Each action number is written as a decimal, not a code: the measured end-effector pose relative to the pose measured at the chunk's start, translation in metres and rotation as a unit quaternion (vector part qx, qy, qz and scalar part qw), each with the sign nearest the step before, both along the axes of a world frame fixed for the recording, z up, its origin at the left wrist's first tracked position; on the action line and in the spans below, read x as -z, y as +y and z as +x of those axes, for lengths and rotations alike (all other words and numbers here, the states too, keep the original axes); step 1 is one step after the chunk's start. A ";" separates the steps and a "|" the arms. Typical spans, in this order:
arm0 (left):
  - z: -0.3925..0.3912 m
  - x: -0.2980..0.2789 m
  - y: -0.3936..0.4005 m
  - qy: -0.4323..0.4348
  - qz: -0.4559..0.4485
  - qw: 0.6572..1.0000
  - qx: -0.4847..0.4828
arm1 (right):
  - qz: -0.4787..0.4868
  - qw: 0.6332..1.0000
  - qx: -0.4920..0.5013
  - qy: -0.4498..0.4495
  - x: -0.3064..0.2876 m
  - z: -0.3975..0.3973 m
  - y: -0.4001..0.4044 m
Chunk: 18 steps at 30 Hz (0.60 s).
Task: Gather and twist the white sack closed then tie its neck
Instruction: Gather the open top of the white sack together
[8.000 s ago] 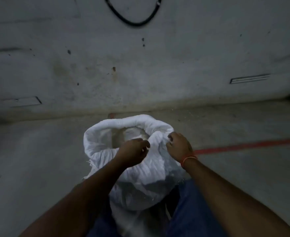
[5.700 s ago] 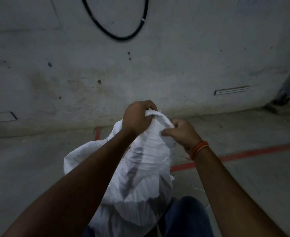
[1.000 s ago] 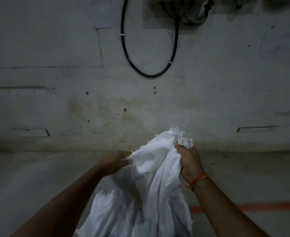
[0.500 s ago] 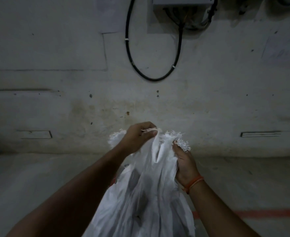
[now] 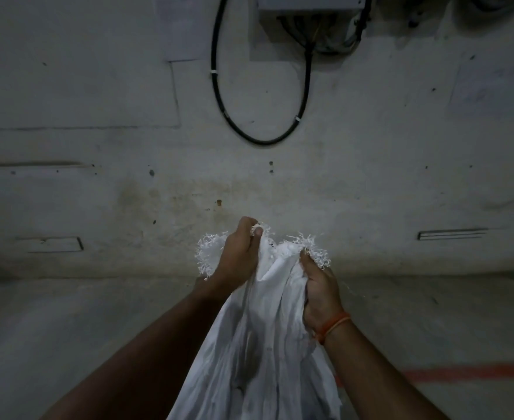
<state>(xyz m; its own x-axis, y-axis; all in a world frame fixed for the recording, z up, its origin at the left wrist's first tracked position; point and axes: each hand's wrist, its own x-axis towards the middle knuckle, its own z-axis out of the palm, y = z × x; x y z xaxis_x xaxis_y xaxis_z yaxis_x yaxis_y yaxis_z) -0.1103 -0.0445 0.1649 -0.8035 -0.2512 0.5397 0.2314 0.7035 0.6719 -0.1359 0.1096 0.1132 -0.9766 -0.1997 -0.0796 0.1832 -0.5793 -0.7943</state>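
No legible text, label, brand, number or sign appears anywhere in view.
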 end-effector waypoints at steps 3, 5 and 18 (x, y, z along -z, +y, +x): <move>0.002 0.001 -0.013 -0.009 0.018 0.997 -0.070 | -0.035 0.999 -0.028 -0.015 0.002 0.000 0.007; 0.002 0.000 -0.029 -0.021 0.023 0.992 -0.124 | -0.062 0.997 -0.047 -0.026 0.001 -0.001 0.014; -0.003 -0.012 -0.026 -0.314 -0.284 0.881 0.211 | -0.061 0.990 -0.129 0.004 -0.008 0.002 0.019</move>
<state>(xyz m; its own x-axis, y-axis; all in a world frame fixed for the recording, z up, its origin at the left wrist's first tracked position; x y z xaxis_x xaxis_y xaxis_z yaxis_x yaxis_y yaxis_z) -0.1133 -0.0706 0.1769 -0.9454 0.3093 -0.1025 0.2614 0.9078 0.3279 -0.1342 0.1284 0.1215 -0.8926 -0.4497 -0.0321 0.3314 -0.6062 -0.7229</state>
